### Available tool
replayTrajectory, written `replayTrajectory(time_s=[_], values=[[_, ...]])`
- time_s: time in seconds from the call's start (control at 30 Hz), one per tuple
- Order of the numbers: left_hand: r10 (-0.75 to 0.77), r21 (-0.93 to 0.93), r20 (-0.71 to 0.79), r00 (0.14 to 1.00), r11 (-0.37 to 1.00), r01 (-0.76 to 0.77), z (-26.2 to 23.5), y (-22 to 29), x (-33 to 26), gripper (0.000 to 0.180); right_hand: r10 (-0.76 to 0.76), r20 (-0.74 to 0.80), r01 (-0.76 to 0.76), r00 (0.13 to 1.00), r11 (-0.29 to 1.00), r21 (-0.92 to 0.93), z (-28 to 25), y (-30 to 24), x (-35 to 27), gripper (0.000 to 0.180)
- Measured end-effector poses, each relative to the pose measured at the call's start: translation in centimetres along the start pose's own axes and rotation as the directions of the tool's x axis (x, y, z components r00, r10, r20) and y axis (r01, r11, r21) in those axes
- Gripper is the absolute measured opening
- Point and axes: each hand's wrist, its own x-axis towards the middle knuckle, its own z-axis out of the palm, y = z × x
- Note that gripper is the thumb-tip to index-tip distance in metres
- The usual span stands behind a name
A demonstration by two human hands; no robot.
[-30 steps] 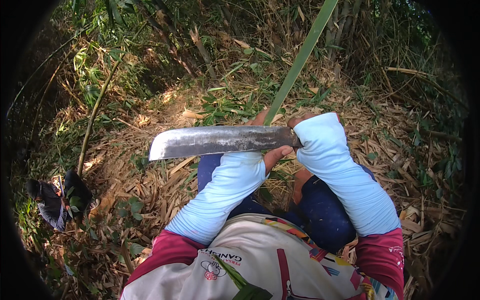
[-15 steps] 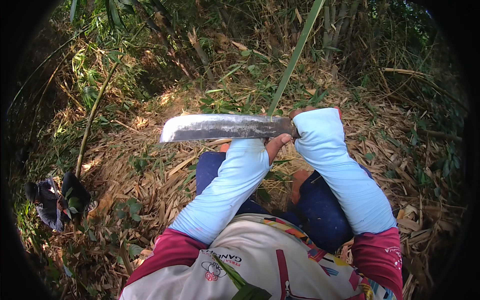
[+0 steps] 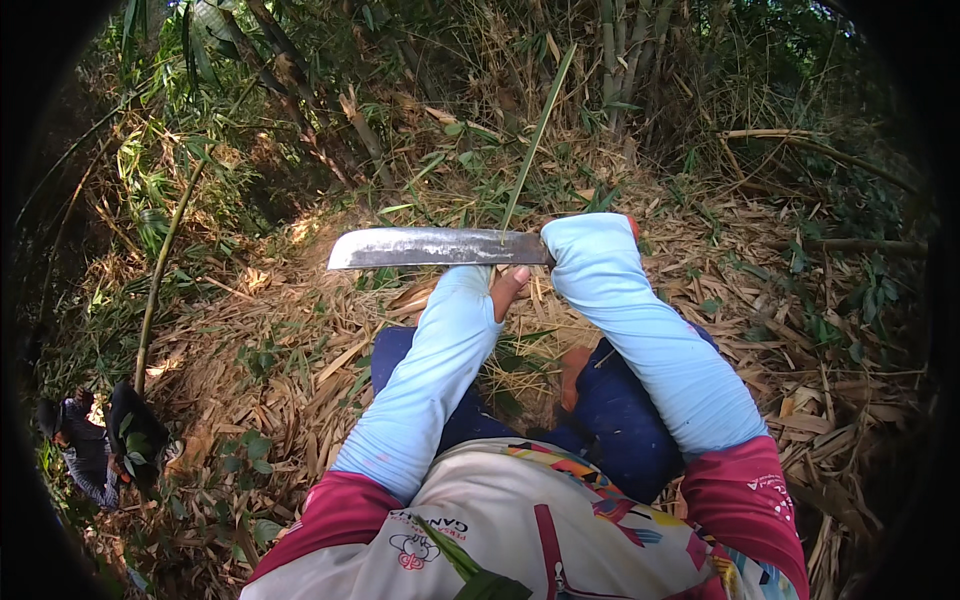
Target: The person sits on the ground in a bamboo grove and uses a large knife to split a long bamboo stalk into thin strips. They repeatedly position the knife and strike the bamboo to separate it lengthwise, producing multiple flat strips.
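My right hand [image 3: 592, 234], mostly covered by a light blue sleeve, is closed on the handle end of a machete [image 3: 430, 247]. The broad, worn blade lies level and points left. Under the blade is my left hand [image 3: 509, 292], with its thumb showing and its other fingers hidden. A long, narrow green strip [image 3: 537, 142] rises from behind the blade above this hand, which appears to grip its lower end. The blade crosses the strip close to the handle; whether they touch, I cannot tell.
Dry leaves [image 3: 290, 350] cover the ground around my bent legs [image 3: 630, 430]. Bamboo stems [image 3: 622, 65] stand ahead, and a thin pole [image 3: 165, 265] leans at left. Another person [image 3: 90, 450] crouches at far left. A fallen branch [image 3: 860, 247] lies at right.
Both hands, the machete and the green strip have shifted slightly left in view, as has the background. The strip's upper tip has come into view. The person at left sits lower in view.
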Motion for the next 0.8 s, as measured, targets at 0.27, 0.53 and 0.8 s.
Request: replayTrajectory(time_s=[0.27,0.53,0.8], values=[[0.045,-0.065,0.085,0.995,0.997,-0.04,0.8,-4.3,-1.7,0.048,0.358,0.165,-0.388,0.919,0.896,0.214,0.3,6.7,5.4,0.017],[-0.055,-0.207,0.256,0.965,0.972,0.11,0.2,-8.6,-2.2,0.053,0.403,0.282,-0.444,0.87,0.891,0.095,-0.5,8.4,6.9,0.015],[-0.239,-0.606,0.431,0.87,0.638,0.475,-3.7,-10.7,-7.2,0.057,0.576,0.065,-0.58,0.815,0.807,0.111,0.7,15.7,6.3,0.019]])
